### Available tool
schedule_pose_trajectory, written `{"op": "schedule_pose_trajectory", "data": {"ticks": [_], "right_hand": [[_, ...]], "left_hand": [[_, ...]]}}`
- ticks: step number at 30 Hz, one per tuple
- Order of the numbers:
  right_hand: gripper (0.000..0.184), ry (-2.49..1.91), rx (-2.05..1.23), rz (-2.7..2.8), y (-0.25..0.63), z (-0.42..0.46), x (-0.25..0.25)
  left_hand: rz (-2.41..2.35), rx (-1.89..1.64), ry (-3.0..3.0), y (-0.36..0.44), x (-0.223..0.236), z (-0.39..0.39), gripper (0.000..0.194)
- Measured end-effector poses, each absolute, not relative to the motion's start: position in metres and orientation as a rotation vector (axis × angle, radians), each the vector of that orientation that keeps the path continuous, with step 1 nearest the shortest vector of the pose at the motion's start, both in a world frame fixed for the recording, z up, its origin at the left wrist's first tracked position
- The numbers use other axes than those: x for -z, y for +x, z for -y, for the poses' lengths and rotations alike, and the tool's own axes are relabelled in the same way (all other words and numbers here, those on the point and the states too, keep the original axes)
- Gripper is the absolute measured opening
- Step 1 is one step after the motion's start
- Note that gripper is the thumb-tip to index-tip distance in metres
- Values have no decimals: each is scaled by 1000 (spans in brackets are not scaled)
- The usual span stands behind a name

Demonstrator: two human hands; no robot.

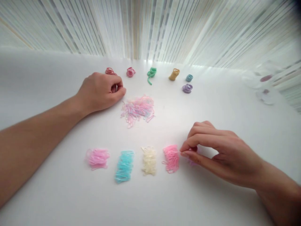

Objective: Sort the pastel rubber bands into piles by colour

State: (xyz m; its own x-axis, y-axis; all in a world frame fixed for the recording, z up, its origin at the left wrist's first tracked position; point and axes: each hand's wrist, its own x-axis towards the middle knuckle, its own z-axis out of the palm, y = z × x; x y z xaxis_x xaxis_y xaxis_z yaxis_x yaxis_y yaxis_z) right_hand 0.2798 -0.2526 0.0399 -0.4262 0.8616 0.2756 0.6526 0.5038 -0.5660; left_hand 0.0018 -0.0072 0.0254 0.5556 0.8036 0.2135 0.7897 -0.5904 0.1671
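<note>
My left hand [101,91] is closed, thumb and index tips together, beside the upper left edge of a loose pile of mixed pastel rubber bands [138,110]. Whatever lies between those fingertips cannot be made out. My right hand [216,150] pinches a thin pale rubber band [176,152] at the right edge of the bright pink band pile [171,160]. Partly hidden beneath that hand is a lilac pile [193,161]. To the left, in the same row, lie cream bands [149,160], turquoise bands [124,166] and light pink bands [97,158].
Along the back of the white table [145,201] stand small coils: red [109,71], pink [130,72], green [152,72], yellow [174,74], blue [189,78] and purple [187,88]. A string curtain [131,28] hangs behind. Clear, blurred items [265,96] are at right.
</note>
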Motion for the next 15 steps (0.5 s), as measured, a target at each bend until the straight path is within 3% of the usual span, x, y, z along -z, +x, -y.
{"op": "schedule_pose_trajectory", "data": {"ticks": [15], "right_hand": [[12, -1236, -444, 2221, 279, 252, -39]], "left_hand": [[-1390, -461, 2724, 0, -23, 5, 38]]}}
